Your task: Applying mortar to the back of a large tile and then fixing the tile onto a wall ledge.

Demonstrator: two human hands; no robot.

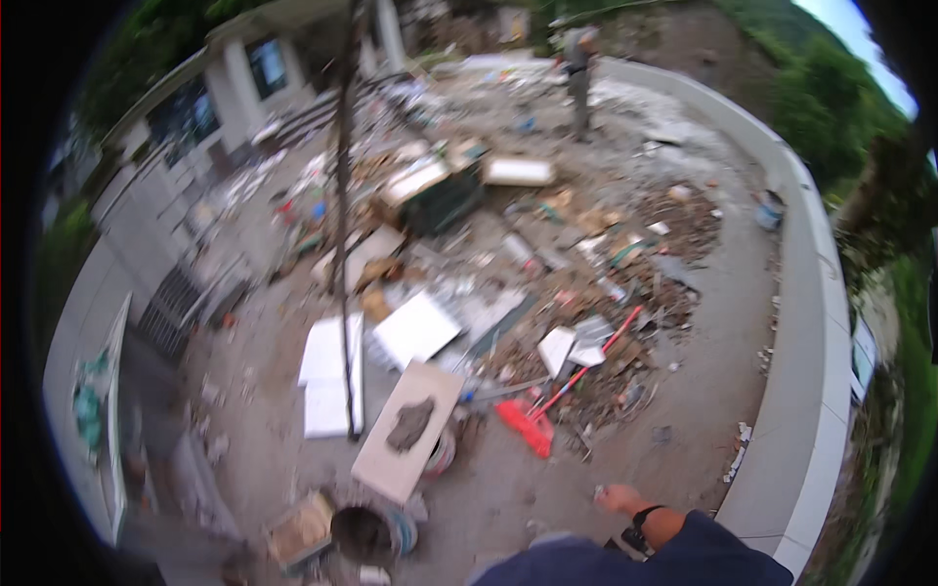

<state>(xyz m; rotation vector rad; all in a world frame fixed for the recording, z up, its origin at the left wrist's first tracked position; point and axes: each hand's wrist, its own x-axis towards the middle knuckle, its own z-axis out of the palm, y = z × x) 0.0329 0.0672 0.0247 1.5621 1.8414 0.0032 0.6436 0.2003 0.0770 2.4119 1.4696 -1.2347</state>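
My right hand point(616, 499) is stretched out low in the view, above the concrete ground, with a dark band on its wrist. Its fingers look curled together, and a small pale spot shows at their tips, too blurred to name. My left hand is out of view. Nearest to the right hand, ahead and to the left, lies a red broom-like tool point(529, 428) with a long red handle. Farther left, a beige board point(437, 388) carries a dark patch of what looks like mortar point(410, 425). Beside the board stands a bucket point(403, 532) with dark stuff inside.
Rubble point(625, 361) and white panels point(418, 329) spread across the middle. A dark upright pole point(343, 215) stands at centre-left. A low wall point(816, 391) curves along the right, with a bucket point(770, 210) beside it. Another person point(578, 78) stands far back.
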